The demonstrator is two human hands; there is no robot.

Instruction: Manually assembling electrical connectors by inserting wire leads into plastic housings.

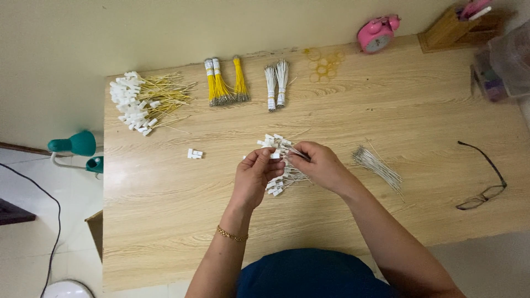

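My left hand (255, 175) pinches a small white plastic connector (275, 155) between thumb and fingers at the middle of the wooden table (165, 209). My right hand (320, 164) holds a thin white wire (295, 152) whose end meets that connector. Under and around both hands lies a loose pile of white wires with connectors (279, 185). A bundle of bare white wires (378, 167) lies just right of my right hand. Two loose white connectors (194, 154) rest to the left.
At the back left sits a heap of yellow wires with white connectors (144, 100). Bundled yellow wires (225, 81), bundled white wires (276, 83) and rubber bands (323, 62) line the far edge. A pink alarm clock (376, 34), eyeglasses (485, 177) and a green lamp (74, 144) are nearby.
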